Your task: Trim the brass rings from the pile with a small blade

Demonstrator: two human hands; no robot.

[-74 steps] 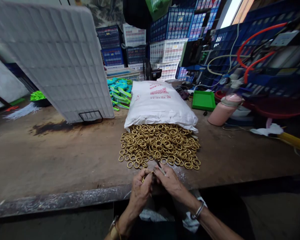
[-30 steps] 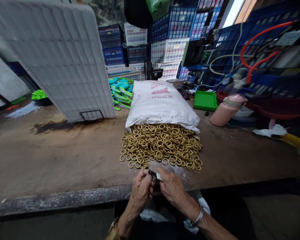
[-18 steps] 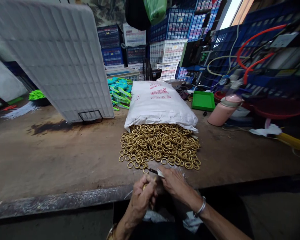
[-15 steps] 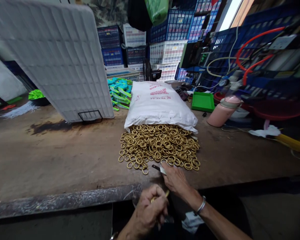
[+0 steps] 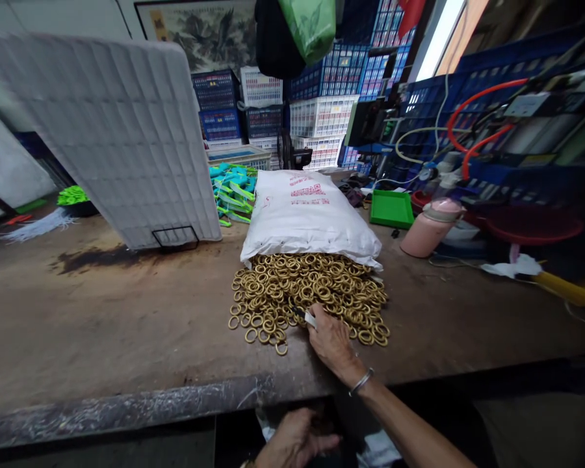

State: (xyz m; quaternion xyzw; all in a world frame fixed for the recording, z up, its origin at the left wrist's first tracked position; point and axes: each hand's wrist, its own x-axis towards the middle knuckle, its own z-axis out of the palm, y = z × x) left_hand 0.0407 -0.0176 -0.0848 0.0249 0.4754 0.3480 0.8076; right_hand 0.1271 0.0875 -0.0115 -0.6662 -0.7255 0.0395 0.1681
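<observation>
A heap of brass-coloured rings spills from the open mouth of a white sack onto the brown workbench. My right hand rests at the near edge of the heap, fingers closed round a small knife whose dark blade points left over the rings. My left hand is down below the bench's front edge, over my lap, fingers loosely curled; whether a ring is still in it is hidden.
A large white grid panel leans at the back left. Turquoise parts lie behind the sack. A green tray, a pink flask and hoses sit at the right. Stacked crates fill the back.
Both hands were together at the bench edge working a ring with the knife. The left hand has dropped below the bench; the right has reached forward to the heap.
</observation>
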